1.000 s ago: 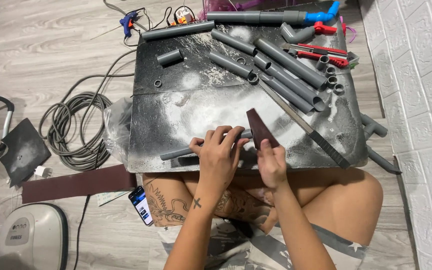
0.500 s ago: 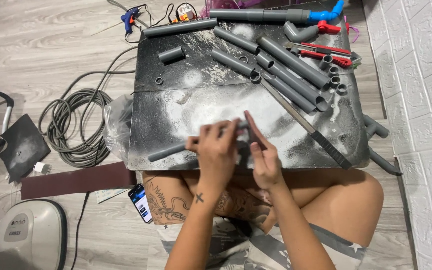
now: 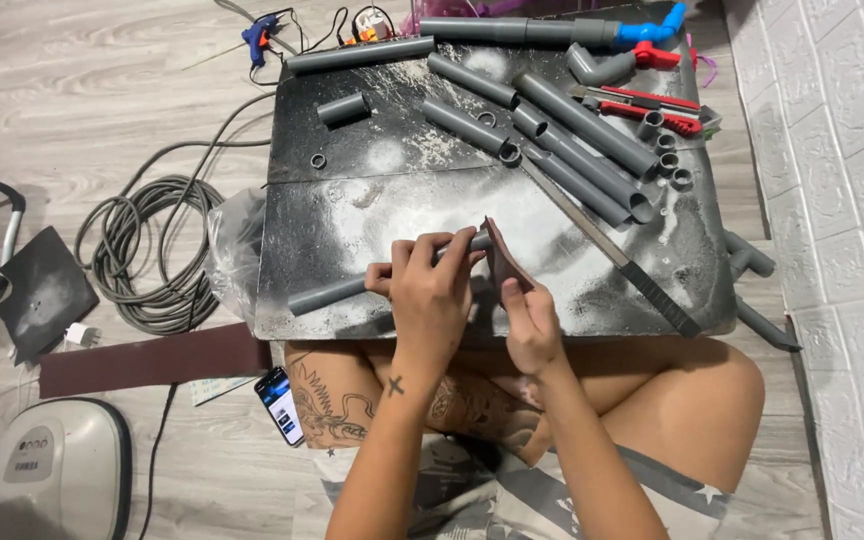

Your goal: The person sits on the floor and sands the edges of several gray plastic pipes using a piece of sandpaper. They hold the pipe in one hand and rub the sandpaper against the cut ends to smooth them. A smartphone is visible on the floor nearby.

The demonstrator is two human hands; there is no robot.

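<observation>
- Left hand: fingers clamped round a grey pipe; the pipe lies across the near edge of the board, its free end pointing left, its other end hidden under the hand; a second ago more of the pipe's left end showed and the hand sat further left, so the pipe has been drawn rightward through the grip.
- Right hand: fingers pinched together on a dark red sandpaper sheet; a second ago the sheet lay flatter and broader; now it stands folded, edge-on, touching the pipe's right end; judged: sanding of that end is under way, the paper turned for a new pass.
- Board: dark, dusted white, most thickly around the hands; dust suggests repeated abrasion.
- Far side of the board: cut pipes; short rings; red cutter; long file.
- Floor, left: coiled hose; sandpaper strip; phone.
</observation>
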